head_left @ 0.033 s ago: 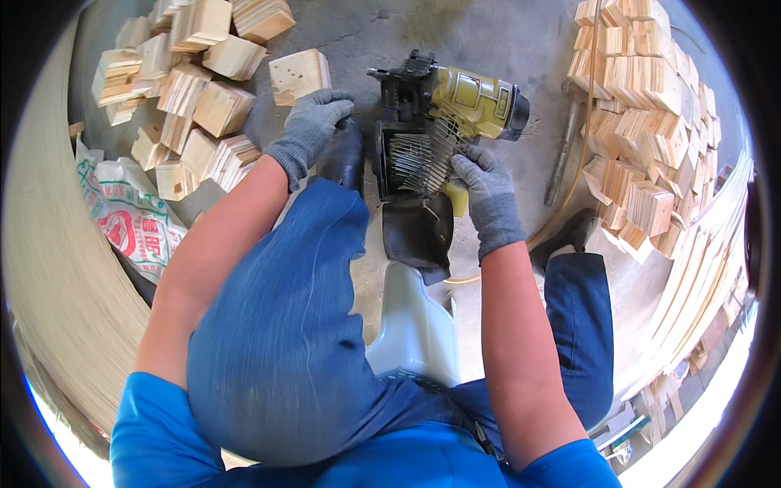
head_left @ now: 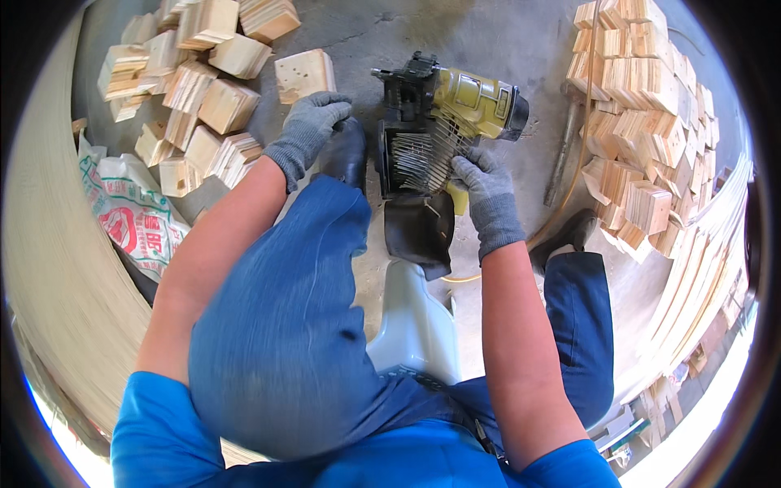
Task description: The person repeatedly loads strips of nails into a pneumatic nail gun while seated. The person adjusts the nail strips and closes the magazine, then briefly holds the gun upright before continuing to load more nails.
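A yellow-green and black coil nail gun [head_left: 472, 99] lies on the floor ahead of me, with its black magazine opened. A fanned coil of nails [head_left: 416, 159] sits in and beside that magazine. My right hand [head_left: 485, 177], in a grey knit glove, pinches the coil's right edge with thumb and fingers. Below it hangs the black magazine cover [head_left: 419, 232]. My left hand [head_left: 311, 128], also gloved, hovers by my left shoe [head_left: 345, 154] with nothing in it, its fingers loosely bent and the thumb apart. Just beyond it is a single wooden block [head_left: 304, 77].
Wooden blocks lie heaped at the left [head_left: 228, 106] and stacked at the right [head_left: 643, 126]. Beside the right stack are a hammer [head_left: 563, 146] and a yellow air hose [head_left: 584, 154]. A printed white sack [head_left: 134, 215] lies left. Between my legs stands a pale plastic stool [head_left: 411, 325].
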Motion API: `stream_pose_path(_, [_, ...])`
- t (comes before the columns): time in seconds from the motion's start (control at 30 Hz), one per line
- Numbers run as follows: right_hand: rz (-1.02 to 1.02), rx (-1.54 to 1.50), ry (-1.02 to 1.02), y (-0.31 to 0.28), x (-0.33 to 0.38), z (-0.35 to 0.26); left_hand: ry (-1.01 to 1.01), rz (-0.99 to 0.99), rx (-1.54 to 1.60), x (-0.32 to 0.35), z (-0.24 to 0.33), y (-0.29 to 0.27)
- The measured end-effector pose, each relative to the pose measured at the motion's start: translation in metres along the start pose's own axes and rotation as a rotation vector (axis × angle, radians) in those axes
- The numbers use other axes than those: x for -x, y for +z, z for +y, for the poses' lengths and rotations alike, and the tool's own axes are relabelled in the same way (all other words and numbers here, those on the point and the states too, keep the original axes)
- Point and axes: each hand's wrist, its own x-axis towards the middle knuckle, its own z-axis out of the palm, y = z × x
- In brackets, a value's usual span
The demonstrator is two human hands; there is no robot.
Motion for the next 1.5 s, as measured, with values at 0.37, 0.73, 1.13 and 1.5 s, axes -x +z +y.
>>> stream_pose_path(0.37, [-0.029,0.191,-0.105,-0.011,0.066,0.013,0.101,0.191,-0.051,0.159,-0.093,-0.107])
stream_pose_path(0.73, [-0.031,0.257,-0.139,0.001,0.083,0.003,0.213,0.331,0.423,0.285,0.038,-0.135])
stream_pose_path(1.13, [-0.096,0.206,-0.189,0.012,0.092,0.002,0.741,-0.027,-0.356,0.353,0.158,0.002])
stream_pose_path(1.5, [-0.097,0.177,-0.169,0.014,0.086,0.005,0.785,-0.221,-0.998,0.35,0.159,0.015])
